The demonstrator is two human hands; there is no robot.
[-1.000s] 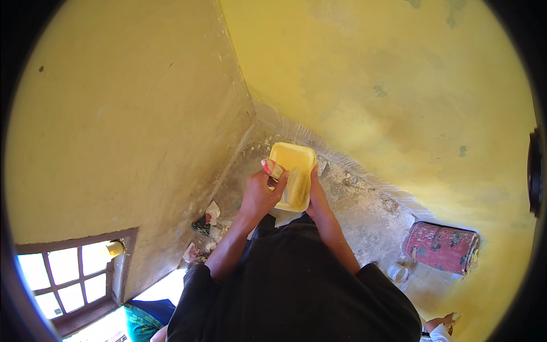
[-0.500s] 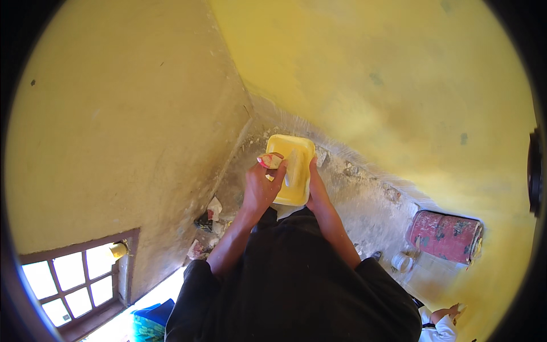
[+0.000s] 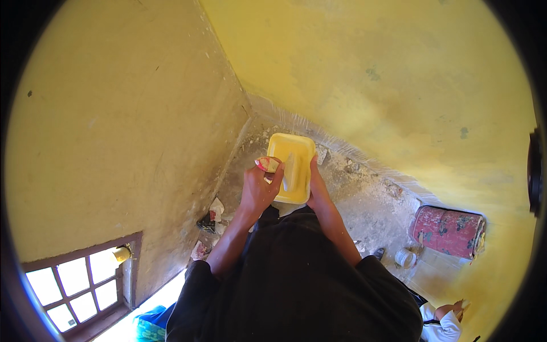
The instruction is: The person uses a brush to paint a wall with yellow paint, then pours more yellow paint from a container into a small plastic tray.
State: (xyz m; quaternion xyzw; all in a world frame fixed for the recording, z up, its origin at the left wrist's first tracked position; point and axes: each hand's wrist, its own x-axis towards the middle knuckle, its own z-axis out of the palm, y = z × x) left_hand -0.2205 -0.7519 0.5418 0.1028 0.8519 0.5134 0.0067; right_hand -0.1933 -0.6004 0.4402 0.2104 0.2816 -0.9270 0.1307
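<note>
My right hand (image 3: 317, 185) grips the right side of a shallow yellow tray (image 3: 277, 143), rectangular with rounded corners, in the middle of the view. A pale streak runs down the tray's floor. Over its left edge, my left hand (image 3: 263, 187) is closed around a small pale, curved piece with red markings (image 3: 268, 164). Its exact kind I cannot make out. The left thumb and fingertips reach over the tray's inside, and part of the piece is hidden by the fingers.
A corner of yellow walls (image 3: 364, 108) rises ahead, above a dusty floor (image 3: 353, 196) with scattered debris. At right lie a worn red drum (image 3: 448, 232) and a white bucket (image 3: 405, 258). A co-worker's hand (image 3: 452, 309) is at the lower right wall. A barred window (image 3: 80, 285) is lower left.
The view has shifted slightly. My left hand tilts the small piece a little differently over the tray. Both hands keep their hold.
</note>
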